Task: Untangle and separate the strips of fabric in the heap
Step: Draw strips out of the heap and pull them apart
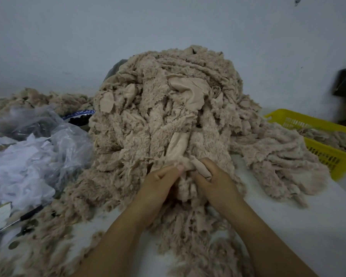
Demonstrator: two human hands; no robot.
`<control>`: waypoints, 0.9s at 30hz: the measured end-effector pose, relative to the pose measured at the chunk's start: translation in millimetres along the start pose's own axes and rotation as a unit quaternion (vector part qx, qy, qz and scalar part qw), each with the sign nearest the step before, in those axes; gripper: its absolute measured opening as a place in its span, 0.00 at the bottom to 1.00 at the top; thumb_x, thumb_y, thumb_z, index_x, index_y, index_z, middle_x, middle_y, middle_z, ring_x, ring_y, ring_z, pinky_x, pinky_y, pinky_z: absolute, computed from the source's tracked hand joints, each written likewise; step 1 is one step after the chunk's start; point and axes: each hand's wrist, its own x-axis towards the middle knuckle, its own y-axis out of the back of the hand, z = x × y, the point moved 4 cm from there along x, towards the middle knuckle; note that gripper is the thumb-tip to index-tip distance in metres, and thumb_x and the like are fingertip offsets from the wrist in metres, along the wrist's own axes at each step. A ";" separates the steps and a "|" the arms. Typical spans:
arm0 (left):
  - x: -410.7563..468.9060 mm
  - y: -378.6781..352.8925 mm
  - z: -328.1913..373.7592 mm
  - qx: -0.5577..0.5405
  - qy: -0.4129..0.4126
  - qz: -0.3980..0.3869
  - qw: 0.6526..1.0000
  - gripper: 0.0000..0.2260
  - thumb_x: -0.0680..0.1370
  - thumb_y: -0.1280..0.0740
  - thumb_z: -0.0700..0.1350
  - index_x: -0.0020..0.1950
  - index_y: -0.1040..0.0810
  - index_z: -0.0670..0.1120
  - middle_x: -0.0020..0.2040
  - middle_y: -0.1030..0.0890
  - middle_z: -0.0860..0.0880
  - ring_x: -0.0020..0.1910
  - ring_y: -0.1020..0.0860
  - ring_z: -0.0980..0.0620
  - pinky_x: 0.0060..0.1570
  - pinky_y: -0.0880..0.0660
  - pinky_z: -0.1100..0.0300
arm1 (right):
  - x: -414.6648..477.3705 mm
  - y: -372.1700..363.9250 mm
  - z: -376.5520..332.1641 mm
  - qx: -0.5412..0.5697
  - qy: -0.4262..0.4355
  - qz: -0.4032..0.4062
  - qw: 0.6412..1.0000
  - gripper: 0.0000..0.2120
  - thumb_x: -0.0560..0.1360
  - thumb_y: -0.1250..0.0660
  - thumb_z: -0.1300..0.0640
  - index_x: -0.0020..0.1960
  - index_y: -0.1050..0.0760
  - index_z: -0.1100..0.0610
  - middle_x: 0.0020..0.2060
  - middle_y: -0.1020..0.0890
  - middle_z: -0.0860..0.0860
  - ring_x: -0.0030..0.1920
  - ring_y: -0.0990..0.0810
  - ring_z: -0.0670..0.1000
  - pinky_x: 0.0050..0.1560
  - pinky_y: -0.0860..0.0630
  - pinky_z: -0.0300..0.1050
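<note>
Most of the work looks undone to me: the heap (168, 108) of beige, fuzzy fabric strips stands tall and knotted at the middle of the table (312, 216), its loops wound through one another with smooth backing showing here and there. To the right of the heap a flatter bundle of strips (278, 156) lies drawn out more or less side by side, which I judge to be pieces already freed. Beyond that, further right of the heap, a yellow basket (326, 158) holds a few more. A lower pile (48, 98) sits behind and to the left of the heap; I can't tell whether it is sorted. At the heap's near foot both hands are in the tangle: the left hand (160, 184) has its fingers bent and its thumb pinching a strip (186, 166), and the right hand (216, 182), just beside it, has its fingers curled round a fold of the same strip. I'd say one piece is being worked loose. The room behind the heap is a plain pale wall (168, 27), and the table is white and scattered with fluff. Left of the heap lie crumpled clear plastic bags (54, 140) and white scraps (18, 166), with a blue-rimmed dish (80, 113) half hidden between the bags and the heap. A thin dark-handled tool (18, 220) lies at the table's left edge, too blurred to name.
</note>
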 end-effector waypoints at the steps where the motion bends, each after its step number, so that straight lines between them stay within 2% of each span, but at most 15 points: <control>1: 0.8 1.7 0.6 0.014 -0.008 0.021 1.000 0.14 0.78 0.32 0.56 0.44 0.15 0.47 0.42 0.16 0.46 0.43 0.18 0.49 0.45 0.21 0.60 | -0.2 2.7 -0.4 0.002 -0.001 0.019 1.000 0.08 0.79 0.34 0.58 0.44 0.24 0.46 0.36 0.22 0.43 0.33 0.27 0.38 0.32 0.32 0.29; 3: 4.1 9.7 1.4 0.038 -0.021 0.089 0.995 0.11 0.80 0.33 0.50 0.41 0.15 0.49 0.38 0.16 0.50 0.37 0.19 0.54 0.39 0.24 0.62 | 1.0 10.0 0.1 0.013 -0.009 0.051 0.999 0.08 0.80 0.36 0.58 0.43 0.25 0.49 0.32 0.24 0.44 0.30 0.29 0.39 0.30 0.33 0.30; 6: 9.2 27.0 5.7 -0.011 -0.053 0.174 0.983 0.15 0.82 0.36 0.44 0.38 0.20 0.40 0.27 0.30 0.49 0.30 0.32 0.51 0.37 0.32 0.55 | 1.7 22.0 2.8 0.065 -0.078 0.083 0.991 0.14 0.81 0.36 0.53 0.40 0.23 0.37 0.33 0.20 0.40 0.31 0.24 0.37 0.31 0.30 0.29; 8: 9.9 36.3 6.8 -0.054 -0.059 0.219 0.972 0.19 0.83 0.38 0.44 0.32 0.22 0.47 0.26 0.34 0.52 0.28 0.35 0.53 0.34 0.35 0.57 | 2.5 23.1 4.8 0.139 -0.136 0.041 0.980 0.13 0.81 0.37 0.49 0.45 0.24 0.31 0.35 0.17 0.39 0.35 0.19 0.38 0.34 0.24 0.33; 9: 8.5 40.2 7.2 -0.040 -0.058 0.246 0.967 0.21 0.83 0.38 0.46 0.29 0.25 0.51 0.26 0.33 0.52 0.28 0.36 0.54 0.32 0.36 0.58 | 4.3 25.4 5.1 0.210 -0.147 0.037 0.966 0.08 0.81 0.37 0.48 0.48 0.22 0.35 0.36 0.15 0.42 0.38 0.17 0.42 0.35 0.22 0.37; 10: 6.3 43.3 7.4 -0.014 -0.059 0.273 0.960 0.21 0.83 0.38 0.49 0.29 0.26 0.53 0.27 0.32 0.52 0.27 0.35 0.54 0.30 0.36 0.60 | 8.0 33.0 6.6 0.306 -0.138 0.063 0.940 0.09 0.80 0.37 0.46 0.48 0.18 0.42 0.38 0.14 0.46 0.40 0.16 0.47 0.36 0.20 0.40; 12: -0.4 45.3 7.7 0.036 -0.072 0.327 0.942 0.16 0.82 0.38 0.53 0.36 0.22 0.57 0.33 0.24 0.51 0.29 0.29 0.56 0.29 0.30 0.62 | 14.2 59.7 10.5 0.540 -0.104 0.159 0.820 0.19 0.80 0.40 0.42 0.47 0.16 0.53 0.45 0.14 0.52 0.46 0.15 0.51 0.40 0.18 0.43; 14: -5.1 41.9 9.3 0.052 -0.088 0.345 0.933 0.08 0.83 0.38 0.54 0.57 0.21 0.61 0.54 0.19 0.50 0.49 0.21 0.57 0.47 0.21 0.58 | 14.8 74.5 22.3 0.662 -0.099 0.207 0.713 0.29 0.78 0.41 0.35 0.56 0.20 0.60 0.56 0.18 0.59 0.54 0.16 0.54 0.51 0.18 0.47; 15: -5.2 40.1 9.7 0.076 -0.095 0.338 0.933 0.13 0.83 0.39 0.54 0.67 0.26 0.60 0.65 0.23 0.52 0.60 0.23 0.56 0.57 0.23 0.54 | 12.6 73.3 26.7 0.662 -0.123 0.206 0.710 0.32 0.77 0.42 0.34 0.60 0.24 0.62 0.58 0.20 0.61 0.55 0.16 0.55 0.53 0.18 0.48; 18: -5.9 31.6 15.2 0.156 -0.130 0.314 0.927 0.18 0.83 0.39 0.52 0.74 0.32 0.55 0.73 0.34 0.56 0.67 0.27 0.51 0.62 0.26 0.53 | 8.8 47.5 36.8 0.459 -0.197 0.185 0.847 0.23 0.80 0.41 0.41 0.60 0.23 0.59 0.50 0.16 0.53 0.45 0.15 0.49 0.44 0.18 0.47; 20: -8.8 27.1 21.2 0.208 -0.178 0.305 0.912 0.14 0.83 0.38 0.51 0.68 0.27 0.54 0.66 0.33 0.60 0.61 0.25 0.57 0.55 0.25 0.62 | 6.8 32.1 27.8 0.193 -0.184 0.165 0.950 0.12 0.80 0.37 0.44 0.53 0.21 0.50 0.44 0.17 0.46 0.46 0.17 0.49 0.45 0.22 0.44; 21: -9.4 25.6 22.5 0.228 -0.200 0.298 0.905 0.12 0.82 0.37 0.51 0.65 0.24 0.54 0.63 0.32 0.65 0.58 0.25 0.61 0.52 0.26 0.68 | 7.1 26.1 24.9 0.060 -0.167 0.146 0.973 0.10 0.79 0.37 0.44 0.54 0.23 0.47 0.48 0.19 0.44 0.51 0.19 0.49 0.45 0.25 0.38; 24: -6.2 17.9 21.1 0.309 -0.234 0.257 0.885 0.09 0.82 0.36 0.48 0.57 0.18 0.48 0.56 0.28 0.63 0.56 0.27 0.64 0.54 0.29 0.67 | 6.6 12.7 31.2 -0.123 -0.170 0.060 0.976 0.26 0.78 0.36 0.42 0.72 0.34 0.50 0.70 0.33 0.48 0.68 0.31 0.51 0.59 0.34 0.35; 25: -6.0 13.8 21.3 0.351 -0.240 0.252 0.869 0.10 0.82 0.36 0.48 0.54 0.16 0.46 0.54 0.24 0.60 0.55 0.28 0.60 0.55 0.30 0.63 | 6.6 11.1 33.8 -0.139 -0.179 0.051 0.973 0.27 0.78 0.35 0.43 0.73 0.36 0.51 0.72 0.34 0.51 0.69 0.33 0.52 0.61 0.33 0.40; 27: -7.0 6.6 24.0 0.416 -0.266 0.256 0.831 0.15 0.81 0.37 0.50 0.44 0.14 0.45 0.48 0.19 0.55 0.52 0.28 0.54 0.53 0.33 0.60 | 7.3 11.2 32.7 -0.143 -0.160 0.058 0.975 0.13 0.80 0.36 0.47 0.60 0.29 0.54 0.58 0.23 0.53 0.56 0.24 0.52 0.47 0.30 0.37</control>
